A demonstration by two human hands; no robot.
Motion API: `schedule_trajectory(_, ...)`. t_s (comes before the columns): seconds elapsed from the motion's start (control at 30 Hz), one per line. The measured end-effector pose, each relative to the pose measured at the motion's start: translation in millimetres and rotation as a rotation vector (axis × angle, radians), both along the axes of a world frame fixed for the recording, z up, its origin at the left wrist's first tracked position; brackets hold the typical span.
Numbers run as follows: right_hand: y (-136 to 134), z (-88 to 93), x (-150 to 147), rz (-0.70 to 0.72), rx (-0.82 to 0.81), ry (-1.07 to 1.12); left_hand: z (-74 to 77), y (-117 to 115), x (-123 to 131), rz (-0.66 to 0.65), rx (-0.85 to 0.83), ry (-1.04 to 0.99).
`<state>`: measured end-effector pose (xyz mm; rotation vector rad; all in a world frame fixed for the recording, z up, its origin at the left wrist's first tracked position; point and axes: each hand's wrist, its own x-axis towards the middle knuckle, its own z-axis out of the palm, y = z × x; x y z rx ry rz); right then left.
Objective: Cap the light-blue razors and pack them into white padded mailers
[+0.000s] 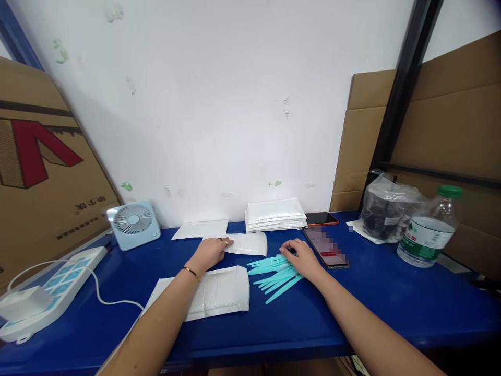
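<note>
My left hand (211, 254), with a ring and a bracelet, lies over the left end of a white padded envelope (248, 244), its fingers pressed together on it. Part of that envelope is hidden under the hand. Under my left forearm is a larger white padded envelope (221, 292), flat near the table's front. My right hand (303, 259) is curled over a fanned bunch of teal flat plastic sticks (274, 274) with tapered tips pointing left. Its palm and fingers cover their right ends.
Behind are a stack of white envelopes (276, 214) and a single envelope (201, 228). Phones (326, 248) lie right of my right hand. A fan (134, 224), a power strip (64, 284), a bagged dark cup (385, 214) and a water bottle (426, 232) stand at the sides.
</note>
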<state>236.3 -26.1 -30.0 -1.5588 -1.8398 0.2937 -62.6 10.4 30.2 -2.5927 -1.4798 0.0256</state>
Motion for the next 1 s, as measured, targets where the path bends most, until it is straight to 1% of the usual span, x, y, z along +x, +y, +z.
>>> schedule_trajectory(0.1,0.7,-0.4,-0.1,0.004,-0.004,0.0,0.8,-2.4,-6.5,0.002,0.063,0.046)
schedule_trajectory(0.2,1.7,-0.8,0.1,-0.002,-0.003,-0.008,8.1,-2.4,-21.4,0.03,0.137,0.029)
schedule_trajectory(0.23,1.9,-0.8,0.2,-0.004,-0.003,-0.012,11.7,-1.0,-27.6,0.063,0.172,0.017)
schedule_trajectory(0.37,1.5,0.3,-0.2,-0.002,-0.019,-0.022,25.0,12.8,-54.9,0.275,0.352,-0.046)
schedule_trajectory(0.43,0.8,1.4,-0.3,0.001,-0.026,-0.017,25.1,24.4,-67.2,0.371,0.449,-0.085)
schedule_trajectory(0.47,0.4,1.9,-0.3,0.005,-0.028,-0.013,22.5,30.9,-72.5,0.419,0.479,-0.111)
schedule_trajectory(0.5,0.0,2.4,-0.3,0.007,-0.03,-0.009,18.1,37.6,-77.3,0.441,0.481,-0.138)
schedule_trajectory(0.53,-0.3,2.8,-0.3,0.011,-0.032,-0.006,12.2,44.3,-81.7,0.424,0.45,-0.165)
schedule_trajectory(0.6,-0.9,3.2,-0.5,0.017,-0.035,0.0,-2.5,56.8,-90.0,0.295,0.28,-0.19)
schedule_trajectory(0.67,-1.3,3.3,-1.2,0.022,-0.033,0.009,-17.3,67.5,-98.8,0.25,0.198,-0.19)
schedule_trajectory(0.7,-1.4,3.5,-1.5,0.025,-0.034,0.017,-23.5,72.1,-103.6,0.283,0.192,-0.246)
schedule_trajectory(0.73,-1.5,3.7,-1.8,0.027,-0.034,0.027,-28.7,76.2,-108.5,0.356,0.213,-0.328)
schedule_trajectory(0.77,-1.6,4.2,-1.9,0.03,-0.034,0.038,-32.6,79.9,-113.5,0.455,0.229,-0.425)
schedule_trajectory(0.8,-1.5,4.9,-1.8,0.034,-0.033,0.051,-35.3,83.2,-118.1,0.559,0.211,-0.524)
schedule_trajectory(0.83,-1.3,5.8,-1.3,0.036,-0.029,0.064,-37.1,86.1,-122.0,0.637,0.174,-0.602)
schedule_trajectory(0.87,-1.1,7.0,-0.5,0.037,-0.024,0.077,-38.0,88.5,-124.7,0.687,0.132,-0.655)
schedule_trajectory(0.93,-0.4,9.5,1.6,0.03,-0.007,0.099,-38.2,92.0,-125.3,0.707,0.055,-0.7)
schedule_trajectory(1.0,0.1,11.6,3.4,0.019,0.017,0.116,-37.2,94.1,-118.6,0.67,0.009,-0.713)
